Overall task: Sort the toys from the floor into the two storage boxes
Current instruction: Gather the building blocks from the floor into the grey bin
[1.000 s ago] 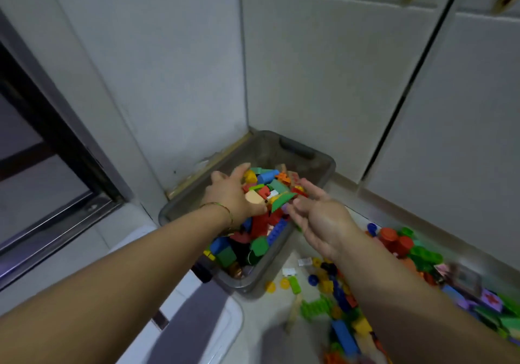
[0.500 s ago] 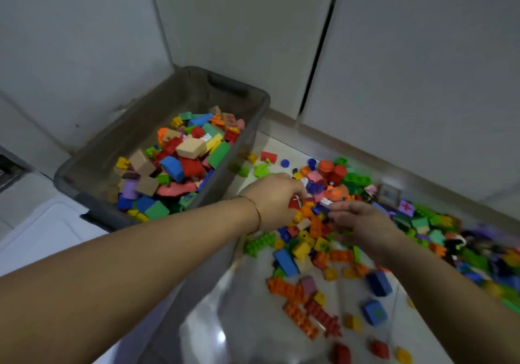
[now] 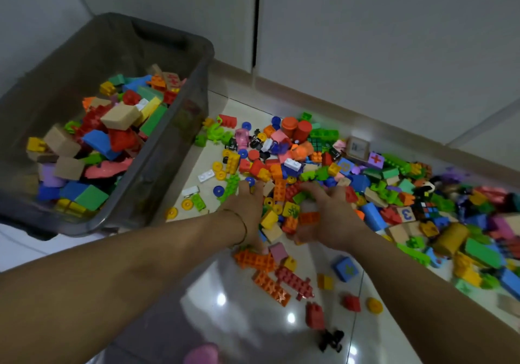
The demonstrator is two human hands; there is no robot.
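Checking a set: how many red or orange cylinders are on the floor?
2: an orange plastic cylinder, a red plastic cylinder beside it, both at far edge of toy pile. Others may be buried.

The storage box [image 3: 157, 166] is a smoky grey, see-through plastic tub with a handle slot moulded into its far end. It stands upright at the left, roughly half full of jumbled building bricks [image 3: 112, 138] in tan, red, blue, green, yellow and pink. Just right of it the loose toys [image 3: 380, 183] cover the glossy floor [image 3: 253, 321] in a broad band running rightward: studded bricks of many colours, yellow and blue wheels, two orange-red cylinders [image 3: 297, 127], a cube marked 3 [image 3: 406, 214]. A cluster at the heap's near edge sits between the left hand [image 3: 247, 217] and right hand [image 3: 332, 220]. Closer still, orange and red plates [image 3: 270, 282] lie apart.
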